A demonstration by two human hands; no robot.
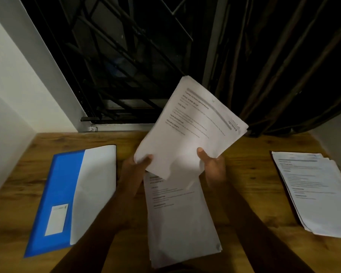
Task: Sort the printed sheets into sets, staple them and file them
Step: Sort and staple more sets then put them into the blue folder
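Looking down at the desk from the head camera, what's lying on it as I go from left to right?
Blue folder → middle pile of printed sheets → right pile of printed sheets. The lifted sheaf overlaps the middle pile, so it is left out.

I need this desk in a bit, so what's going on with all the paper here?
A person is sorting printed sheets at a wooden desk. The left hand and right hand grip a bundle of printed sheets, raised and tilted above the middle stack lying on the desk. A right stack lies apart, slightly fanned. At the left lies a blue folder with a white sheet over its right part.
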